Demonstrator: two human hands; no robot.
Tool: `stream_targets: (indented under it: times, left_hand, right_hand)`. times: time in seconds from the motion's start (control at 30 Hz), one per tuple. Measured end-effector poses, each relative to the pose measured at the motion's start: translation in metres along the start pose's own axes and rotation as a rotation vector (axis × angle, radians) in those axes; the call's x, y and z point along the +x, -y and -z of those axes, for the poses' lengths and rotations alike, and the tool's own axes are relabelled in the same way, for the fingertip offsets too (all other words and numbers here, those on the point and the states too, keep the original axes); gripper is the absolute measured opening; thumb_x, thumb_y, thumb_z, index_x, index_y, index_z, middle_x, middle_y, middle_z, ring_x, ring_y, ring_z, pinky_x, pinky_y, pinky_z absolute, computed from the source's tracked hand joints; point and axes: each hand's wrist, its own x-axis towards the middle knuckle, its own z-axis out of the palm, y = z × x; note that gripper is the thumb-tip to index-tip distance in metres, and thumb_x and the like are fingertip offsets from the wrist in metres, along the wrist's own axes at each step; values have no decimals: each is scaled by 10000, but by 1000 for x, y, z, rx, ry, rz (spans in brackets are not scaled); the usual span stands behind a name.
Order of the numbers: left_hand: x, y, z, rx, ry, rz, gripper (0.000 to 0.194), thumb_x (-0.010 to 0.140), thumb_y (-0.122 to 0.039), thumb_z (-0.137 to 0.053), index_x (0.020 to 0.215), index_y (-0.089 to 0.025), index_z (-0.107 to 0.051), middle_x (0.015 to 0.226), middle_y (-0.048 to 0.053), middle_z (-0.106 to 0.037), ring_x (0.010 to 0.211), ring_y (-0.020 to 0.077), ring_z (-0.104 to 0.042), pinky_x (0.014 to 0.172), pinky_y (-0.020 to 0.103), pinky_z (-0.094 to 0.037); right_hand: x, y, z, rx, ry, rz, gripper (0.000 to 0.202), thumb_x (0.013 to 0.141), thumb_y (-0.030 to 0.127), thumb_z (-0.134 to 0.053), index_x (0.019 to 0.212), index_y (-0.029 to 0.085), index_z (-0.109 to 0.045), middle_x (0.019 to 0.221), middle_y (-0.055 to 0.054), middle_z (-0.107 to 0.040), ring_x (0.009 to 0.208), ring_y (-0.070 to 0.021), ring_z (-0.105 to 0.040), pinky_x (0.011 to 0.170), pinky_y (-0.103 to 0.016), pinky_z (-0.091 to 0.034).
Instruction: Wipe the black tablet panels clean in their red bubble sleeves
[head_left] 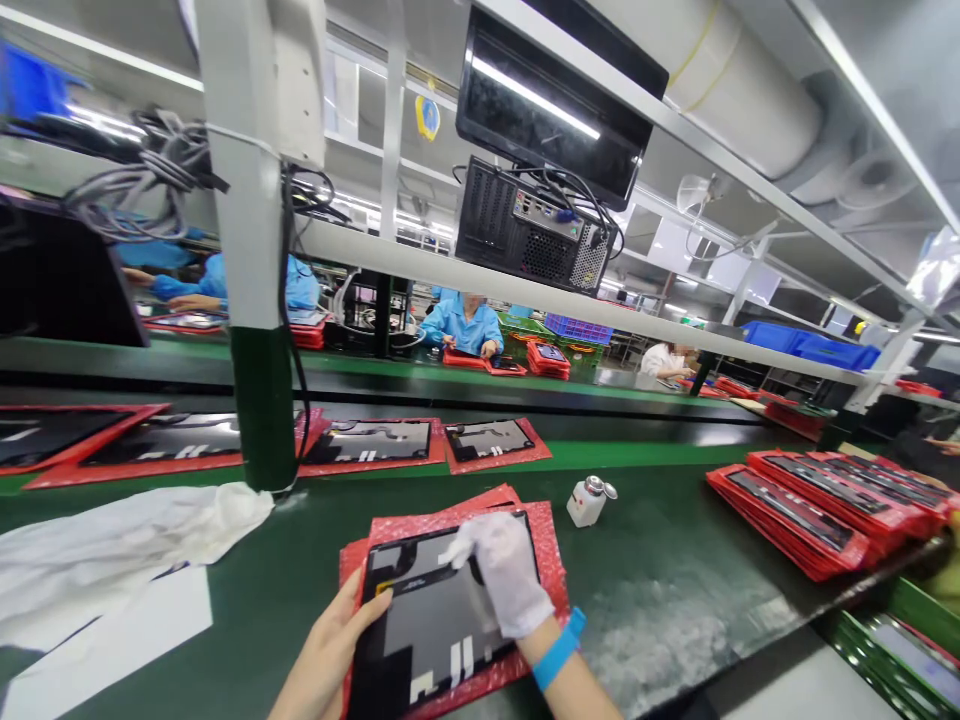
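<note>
In front of me a black-and-grey screen panel (442, 610) lies tilted on red bubble-wrap sleeves (551, 560). My left hand (330, 640), bare, grips the panel's left edge, thumb on top near a small yellow mark, the other fingers partly hidden along the side. My right hand (510, 570) wears a white glove and a blue wristband. It is over the panel's upper right part, its fingers drawn together and slightly blurred, pointing left. Whether a cloth is pinched in them cannot be made out. A small white pump bottle (588, 502) stands just beyond, to the right.
Sleeved panels (375, 440) line the green ledge behind. At the right are stacks of red-sleeved panels (810, 510) and a green crate (885, 650). White cloth (135, 530) and paper (112, 650) lie left of a post (262, 420). Co-workers (465, 325) sit across the bench.
</note>
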Motion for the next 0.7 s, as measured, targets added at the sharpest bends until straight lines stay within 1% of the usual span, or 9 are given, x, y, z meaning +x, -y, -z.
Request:
stream_targets:
  times: [0.1, 0.17, 0.23, 0.3, 0.4, 0.47, 0.53, 0.6, 0.7]
  left_hand:
    - [1, -3, -2, 9, 13, 11, 728, 530, -332, -864, 1218, -251, -641, 1199, 60, -736, 1141, 323, -654, 909, 387, -556]
    - [1, -4, -5, 8, 20, 11, 756, 514, -339, -869, 1228, -255, -636, 1171, 53, -748, 1118, 322, -666, 895, 387, -564]
    - [0, -5, -9, 1, 2, 13, 784, 484, -333, -874, 1227, -247, -637, 1129, 50, -764, 1097, 321, -676, 891, 386, -566]
    - [-2, -6, -13, -4, -14, 12, 788, 468, -323, -872, 1217, -234, -643, 1095, 51, -773, 1084, 321, -681, 893, 389, -564]
    - [-4, -8, -18, 1, -18, 6, 770, 466, -319, -868, 1197, -217, -651, 1073, 58, -778, 1065, 322, -689, 897, 396, -562]
    - [-5, -9, -19, 4, -16, -5, 758, 464, -322, -869, 1184, -216, -656, 1072, 57, -778, 1061, 319, -690, 905, 393, -558]
    - [-6, -8, -19, 5, -24, -11, 749, 451, -315, -871, 1165, -219, -665, 1062, 50, -781, 1064, 317, -689, 909, 385, -556]
    - [-7, -8, -18, 4, -50, 4, 743, 425, -300, -873, 1137, -223, -677, 1032, 45, -787, 1061, 324, -689, 895, 387, -563]
    - [-6, -10, -18, 31, -77, 27, 723, 400, -301, -878, 1096, -237, -693, 999, 41, -793, 1051, 335, -692, 877, 395, -570]
  right_hand:
    - [-25, -26, 32, -214, -264, -107, 411, 902, 51, -293, 733, 204, -635, 753, -47, -690, 706, -177, -653, 720, -294, -545]
    - [-48, -43, 47, -374, -284, -104, 347, 918, 80, -351, 817, 217, -653, 831, -66, -699, 798, -207, -661, 768, -327, -542]
    - [-69, -55, 52, -449, -293, -96, 284, 935, 120, -403, 878, 224, -661, 890, -79, -696, 856, -225, -657, 802, -353, -539]
    - [-84, -61, 43, -491, -295, -97, 258, 950, 143, -423, 910, 224, -664, 880, -83, -686, 854, -226, -657, 783, -351, -547]
    - [-87, -55, 6, -441, -198, -103, 258, 952, 136, -440, 939, 236, -677, 809, -55, -689, 808, -207, -673, 706, -312, -565]
    - [-79, -44, -21, -354, -86, -87, 265, 944, 127, -454, 973, 246, -690, 857, -36, -724, 864, -198, -690, 758, -310, -576]
    - [-69, -29, -37, -245, 30, -48, 259, 911, 112, -506, 1015, 249, -701, 989, -22, -750, 978, -196, -688, 889, -325, -557]
    - [-63, -14, -37, -128, 87, -24, 278, 901, 90, -493, 1017, 237, -698, 1006, -15, -759, 989, -181, -694, 943, -317, -538]
    - [-68, -4, -14, 129, -67, -131, 282, 951, 154, -418, 837, 227, -666, 751, -12, -749, 734, -165, -718, 760, -287, -592]
